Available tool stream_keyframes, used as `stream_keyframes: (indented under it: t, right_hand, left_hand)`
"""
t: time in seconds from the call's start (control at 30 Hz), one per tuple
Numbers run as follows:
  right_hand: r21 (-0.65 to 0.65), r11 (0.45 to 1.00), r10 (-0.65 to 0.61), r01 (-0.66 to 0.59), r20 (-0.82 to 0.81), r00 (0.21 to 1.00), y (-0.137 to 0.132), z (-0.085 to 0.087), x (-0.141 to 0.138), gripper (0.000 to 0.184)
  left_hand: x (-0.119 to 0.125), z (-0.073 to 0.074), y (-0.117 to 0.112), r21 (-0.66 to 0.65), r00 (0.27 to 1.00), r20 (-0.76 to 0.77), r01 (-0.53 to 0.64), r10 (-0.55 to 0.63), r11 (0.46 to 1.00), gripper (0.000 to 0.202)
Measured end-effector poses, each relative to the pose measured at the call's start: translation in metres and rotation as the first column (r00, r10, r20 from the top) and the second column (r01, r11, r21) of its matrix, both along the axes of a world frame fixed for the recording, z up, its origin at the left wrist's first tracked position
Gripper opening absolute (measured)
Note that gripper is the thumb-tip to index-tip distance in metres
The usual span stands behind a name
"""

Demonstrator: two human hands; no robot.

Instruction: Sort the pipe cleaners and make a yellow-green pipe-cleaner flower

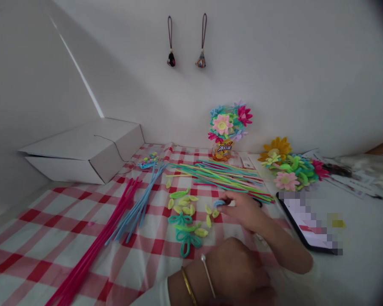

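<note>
My right hand (244, 210) reaches in from the right and pinches a small light-blue pipe-cleaner loop (218, 204) just above the red-checked tablecloth (51, 221). Left of it lie several yellow-green petal loops (185, 206) and two teal pipe-cleaner flowers (187, 240). My left hand (239, 272), with a gold bangle and a thin bracelet on the wrist, rests low in the foreground with its back up and its fingers hidden. Behind my right hand lies a heap of mixed coloured pipe cleaners (226, 174).
Long pink pipe cleaners (98, 242) and blue ones (140, 199) lie on the left. A white cardboard box (86, 151) stands at the back left. A jar of finished flowers (228, 125), a lying bunch (290, 170) and a tablet (306, 221) are on the right.
</note>
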State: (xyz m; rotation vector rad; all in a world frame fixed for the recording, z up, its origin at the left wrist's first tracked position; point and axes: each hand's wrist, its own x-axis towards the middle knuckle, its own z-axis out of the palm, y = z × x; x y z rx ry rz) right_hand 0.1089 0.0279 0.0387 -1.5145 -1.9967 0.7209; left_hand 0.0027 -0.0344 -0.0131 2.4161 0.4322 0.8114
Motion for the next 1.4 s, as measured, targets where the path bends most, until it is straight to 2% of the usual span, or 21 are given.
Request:
stream_keyframes:
  t: [0.07,0.1,0.13,0.17,0.2,0.23,0.27,0.3,0.33,0.4,0.5,0.6,0.83,0.93,1.03,1.17,1.23,1.3,1.37,1.4]
  right_hand:
    - [-0.065,0.995,-0.085,0.078,-0.129,0.988,-0.011,0.006,0.02,0.015]
    - [-0.094,0.99,-0.12,0.104,-0.184,0.975,-0.016,0.006,0.028,0.016]
    - [-0.119,0.986,-0.147,0.12,-0.251,0.957,-0.02,0.005,0.035,0.018]
    - [-0.149,0.981,-0.17,0.127,-0.318,0.933,-0.024,0.003,0.04,0.019]
    - [-0.183,0.975,-0.186,0.123,-0.387,0.903,-0.027,0.0,0.044,0.021]
    - [-0.218,0.97,-0.199,0.109,-0.451,0.87,-0.029,-0.004,0.046,0.022]
    - [-0.249,0.964,-0.212,0.094,-0.501,0.839,-0.03,-0.007,0.046,0.024]
    - [-0.276,0.958,-0.22,0.079,-0.532,0.818,-0.031,-0.011,0.046,0.025]
    - [-0.294,0.953,-0.227,0.069,-0.547,0.806,-0.031,-0.014,0.045,0.025]
    - [-0.305,0.95,-0.225,0.061,-0.539,0.811,-0.032,-0.019,0.043,0.024]
    - [-0.279,0.959,-0.194,0.055,-0.498,0.845,-0.032,-0.023,0.042,0.022]
    - [-0.259,0.965,-0.161,0.035,-0.485,0.86,-0.034,-0.023,0.044,0.022]
    - [-0.291,0.955,-0.221,0.06,-0.561,0.798,-0.036,-0.017,0.044,0.024]
    - [-0.308,0.95,-0.226,0.048,-0.576,0.785,-0.036,-0.017,0.041,0.024]
    - [-0.301,0.952,-0.228,0.053,-0.586,0.778,-0.036,-0.017,0.039,0.023]
    - [-0.242,0.968,-0.192,0.067,-0.539,0.82,-0.035,-0.018,0.037,0.021]
    - [-0.152,0.984,-0.154,0.09,-0.482,0.863,-0.035,-0.02,0.037,0.02]
    - [0.026,0.99,-0.119,0.141,-0.398,0.909,-0.034,-0.022,0.038,0.016]
    - [0.285,0.942,-0.09,0.177,-0.292,0.952,-0.034,-0.024,0.041,0.012]
    - [0.413,0.896,-0.068,0.161,-0.231,0.971,-0.034,-0.024,0.043,0.012]
  left_hand:
    - [-0.001,0.004,0.003,0.053,1.0,-0.017,0.006,-0.005,0.999,0.024]
    - [-0.001,0.006,0.006,-0.028,0.998,0.012,-0.062,0.062,0.998,0.023]
    - [-0.001,0.009,0.01,-0.192,0.984,0.064,-0.153,0.168,0.969,0.02]
    - [-0.001,0.011,0.015,-0.401,0.949,0.126,-0.219,0.291,0.889,0.017]
    - [-0.001,0.012,0.02,-0.615,0.898,0.181,-0.215,0.402,0.758,0.012]
    - [-0.002,0.014,0.025,-0.776,0.847,0.22,-0.149,0.484,0.613,0.007]
    - [-0.004,0.014,0.031,-0.868,0.798,0.246,-0.071,0.55,0.491,0.012]
    - [-0.005,0.015,0.035,-0.919,0.771,0.237,-0.02,0.591,0.394,0.019]
    - [-0.007,0.015,0.039,-0.943,0.751,0.226,0.011,0.62,0.331,0.025]
    - [-0.01,0.015,0.042,-0.962,0.755,0.218,0.06,0.618,0.266,0.03]
    - [-0.011,0.016,0.042,-0.964,0.751,0.229,0.087,0.619,0.251,0.029]
    - [-0.011,0.016,0.041,-0.966,0.733,0.216,0.063,0.645,0.252,0.025]
    - [-0.012,0.015,0.044,-0.964,0.74,0.203,0.037,0.641,0.263,0.023]
    - [-0.011,0.015,0.044,-0.958,0.75,0.198,0.012,0.631,0.286,0.024]
    - [-0.011,0.014,0.044,-0.943,0.766,0.206,-0.011,0.609,0.332,0.024]
    - [-0.01,0.012,0.046,-0.924,0.764,0.229,-0.024,0.603,0.382,0.026]
    - [-0.01,0.011,0.047,-0.92,0.745,0.238,-0.032,0.623,0.39,0.027]
    - [-0.01,0.011,0.046,-0.915,0.736,0.239,-0.047,0.633,0.4,0.029]
    - [-0.011,0.012,0.045,-0.926,0.756,0.223,-0.033,0.616,0.376,0.031]
    - [-0.011,0.012,0.044,-0.941,0.775,0.215,0.003,0.594,0.337,0.033]
